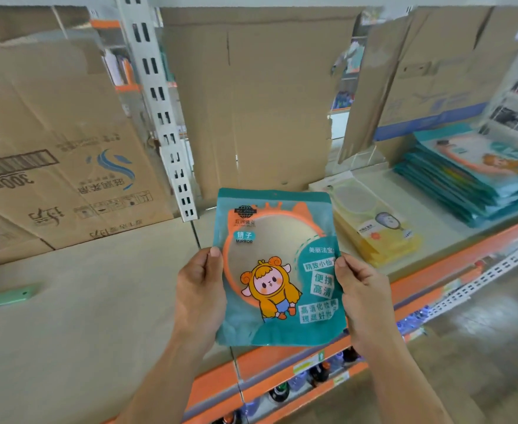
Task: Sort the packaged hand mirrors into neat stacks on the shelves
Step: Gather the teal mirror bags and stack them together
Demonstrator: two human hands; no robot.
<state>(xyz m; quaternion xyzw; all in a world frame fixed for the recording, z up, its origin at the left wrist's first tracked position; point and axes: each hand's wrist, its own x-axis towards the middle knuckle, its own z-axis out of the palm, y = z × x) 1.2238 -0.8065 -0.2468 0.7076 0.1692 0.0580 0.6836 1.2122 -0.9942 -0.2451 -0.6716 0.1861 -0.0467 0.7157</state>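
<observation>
1. The left hand (pixel 201 289) and right hand (pixel 363 296) each pinch a side edge of the teal mirror packet (pixel 277 270). The thumbs lie on its front and the fingers grip from behind, holding it upright over the front edge of the shelf (pixel 98 301).
2. It looks light and flat: slick film over a stiff, breakable disc. Holding both edges probably suits it best.
3. Beyond the right fingers lies the yellow stack (pixel 374 228), and the teal stack (pixel 471 182) is farther on.

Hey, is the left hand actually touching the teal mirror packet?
Touching. The head view shows the left hand pinching the teal mirror packet at its left edge, with the thumb lying on the front.
</observation>
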